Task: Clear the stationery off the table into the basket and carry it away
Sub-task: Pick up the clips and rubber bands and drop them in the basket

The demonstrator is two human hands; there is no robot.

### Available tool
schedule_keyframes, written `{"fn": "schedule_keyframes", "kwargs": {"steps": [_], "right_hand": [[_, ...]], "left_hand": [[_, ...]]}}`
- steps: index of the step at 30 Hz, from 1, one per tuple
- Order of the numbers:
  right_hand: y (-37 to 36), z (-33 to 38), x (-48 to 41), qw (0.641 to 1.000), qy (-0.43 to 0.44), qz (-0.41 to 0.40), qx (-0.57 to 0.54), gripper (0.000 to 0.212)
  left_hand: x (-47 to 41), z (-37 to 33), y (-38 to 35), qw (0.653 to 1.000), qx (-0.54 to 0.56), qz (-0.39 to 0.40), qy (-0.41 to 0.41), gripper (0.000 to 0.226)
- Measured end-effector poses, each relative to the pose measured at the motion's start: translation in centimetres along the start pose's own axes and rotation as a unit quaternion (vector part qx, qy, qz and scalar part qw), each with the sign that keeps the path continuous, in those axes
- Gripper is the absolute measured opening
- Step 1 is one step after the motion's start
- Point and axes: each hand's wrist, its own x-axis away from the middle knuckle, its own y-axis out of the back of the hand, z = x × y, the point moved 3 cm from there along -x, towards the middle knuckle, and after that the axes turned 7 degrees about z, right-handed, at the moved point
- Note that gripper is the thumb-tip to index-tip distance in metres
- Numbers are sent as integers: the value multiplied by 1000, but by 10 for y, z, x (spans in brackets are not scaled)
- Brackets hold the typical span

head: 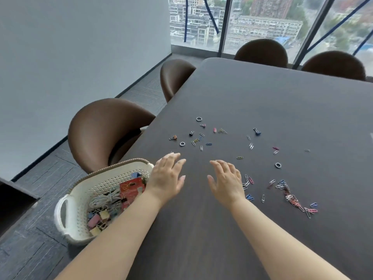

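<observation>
Now, flat empty left hand (166, 176), right hand (226, 181) likewise, wire clips (290, 197), perforated plastic basket (80, 199).

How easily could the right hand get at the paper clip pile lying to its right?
Probably easily, yes. The right hand is open and holds nothing, and the clip pile lies close on its right side. Only a few loose clips lie between them, and nothing tall stands in the way.

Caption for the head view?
Left hand and right hand, both open, reach over the table strewn with paper clips, basket alongside.
</observation>
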Motion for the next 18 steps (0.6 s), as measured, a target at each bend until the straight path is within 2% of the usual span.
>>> {"fn": "schedule_keyframes", "kwargs": {"steps": [2, 5, 7, 9, 14, 18], "right_hand": [[0, -52, 20, 996, -90, 0, 10, 53], [-5, -127, 58, 976, -214, 24, 40, 62], [-9, -168, 83, 957, -280, 53, 53, 68], [-12, -197, 101, 941, -325, 75, 53, 74], [-16, -241, 110, 920, -377, 99, 29, 93], [-21, -258, 86, 920, -371, 120, 32, 99]], "left_hand": [[-17, -35, -24, 999, 9, 46, -22, 52], [-34, -85, -70, 984, -10, 172, -39, 69], [-40, -111, -100, 968, -32, 243, -47, 73], [-44, -134, -127, 957, -42, 281, -59, 78], [-58, -172, -172, 949, -55, 300, -79, 86], [-83, -174, -186, 955, -22, 294, -41, 90]]}}
